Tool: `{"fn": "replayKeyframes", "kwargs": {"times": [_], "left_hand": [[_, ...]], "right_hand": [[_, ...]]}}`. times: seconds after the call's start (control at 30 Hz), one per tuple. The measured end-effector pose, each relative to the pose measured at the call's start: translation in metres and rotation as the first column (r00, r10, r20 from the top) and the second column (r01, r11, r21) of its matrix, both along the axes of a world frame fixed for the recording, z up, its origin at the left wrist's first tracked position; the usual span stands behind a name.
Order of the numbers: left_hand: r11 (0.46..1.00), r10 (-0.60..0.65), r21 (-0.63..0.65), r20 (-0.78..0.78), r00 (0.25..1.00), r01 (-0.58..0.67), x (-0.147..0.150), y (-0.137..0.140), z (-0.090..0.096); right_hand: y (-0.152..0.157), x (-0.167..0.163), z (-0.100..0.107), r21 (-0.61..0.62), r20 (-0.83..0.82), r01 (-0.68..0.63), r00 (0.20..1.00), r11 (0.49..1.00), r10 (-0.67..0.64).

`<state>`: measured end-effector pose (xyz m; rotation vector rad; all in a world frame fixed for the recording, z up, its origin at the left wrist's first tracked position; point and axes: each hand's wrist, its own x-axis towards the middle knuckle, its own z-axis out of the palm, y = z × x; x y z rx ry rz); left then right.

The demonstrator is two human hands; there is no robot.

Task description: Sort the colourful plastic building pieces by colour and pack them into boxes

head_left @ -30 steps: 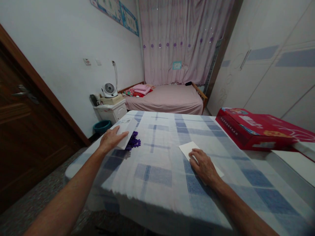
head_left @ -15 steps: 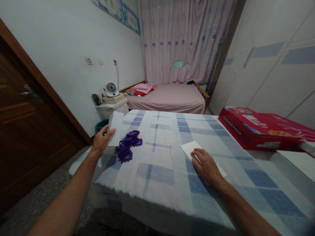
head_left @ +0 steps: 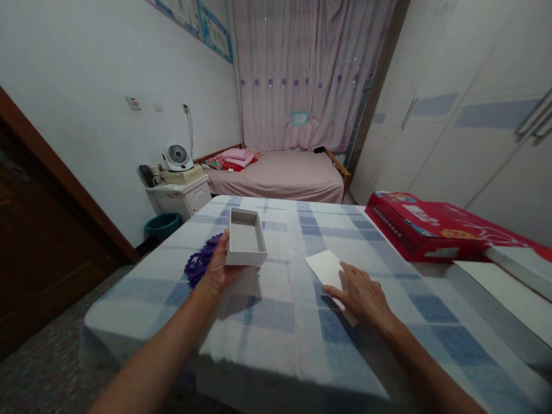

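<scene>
My left hand (head_left: 218,265) grips a small white open-topped box (head_left: 246,236) by its left side and underside, above the table. Its inside faces me, tilted, and shows a bare grey bottom. Just behind that hand lies a heap of purple gear-edged pieces (head_left: 200,261), partly covered by my fingers. To the right, my right hand (head_left: 360,293) has thumb and fingers closed about the right edge of a flat white card (head_left: 328,269). A dark shadow runs along the card's lower edge; whether it fully leaves the cloth I cannot tell.
A blue-and-white checked cloth (head_left: 276,313) covers the table. On the right are a large red box (head_left: 431,227) and long white boxes (head_left: 509,299). Beyond the table stand a bed (head_left: 280,172), a cabinet (head_left: 196,195) with a fan (head_left: 177,156), and a teal bin (head_left: 163,225).
My left hand has brought the white box rightward over the table and turned its open side toward me. My right hand has gone from resting on the card to gripping its edge.
</scene>
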<state>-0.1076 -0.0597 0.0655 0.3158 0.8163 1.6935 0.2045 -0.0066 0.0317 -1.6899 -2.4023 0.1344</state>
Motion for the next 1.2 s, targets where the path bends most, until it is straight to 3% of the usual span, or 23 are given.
{"fn": "replayKeyframes", "kwargs": {"times": [0.17, 0.37, 0.53, 0.7, 0.9, 1.03, 1.2], "left_hand": [[0.993, -0.119, 0.033, 0.054, 0.991, 0.117, 0.04, 0.04, -0.013], [0.993, -0.114, 0.044, 0.069, 0.991, 0.111, 0.062, 0.072, -0.034], [0.986, -0.133, 0.109, 0.055, 0.99, 0.127, 0.059, 0.072, -0.043], [0.977, -0.125, 0.183, 0.055, 0.991, 0.113, 0.057, 0.068, -0.041], [0.982, -0.139, 0.134, 0.053, 0.989, 0.131, 0.059, 0.067, -0.038], [0.976, -0.166, 0.145, 0.028, 0.986, 0.161, 0.061, 0.066, -0.039], [0.99, -0.107, 0.094, 0.058, 0.993, 0.101, 0.06, 0.066, -0.037]], "right_hand": [[0.0, 0.001, 0.014, -0.095, 0.059, -0.022, 0.998, 0.995, 0.028], [0.018, 0.007, 0.003, -0.137, 0.007, 0.063, 0.998, 0.988, -0.063], [0.029, 0.013, -0.001, -0.18, -0.002, 0.091, 0.996, 0.979, -0.093], [0.022, 0.009, 0.016, -0.224, -0.026, 0.012, 0.999, 0.974, -0.019], [0.002, -0.009, 0.027, -0.243, 0.144, 0.032, 0.99, 0.969, 0.004], [-0.002, -0.014, 0.013, -0.21, 0.199, -0.019, 0.978, 0.978, 0.061], [-0.008, -0.01, -0.022, -0.049, 0.316, -0.095, 0.943, 0.994, 0.105]]}}
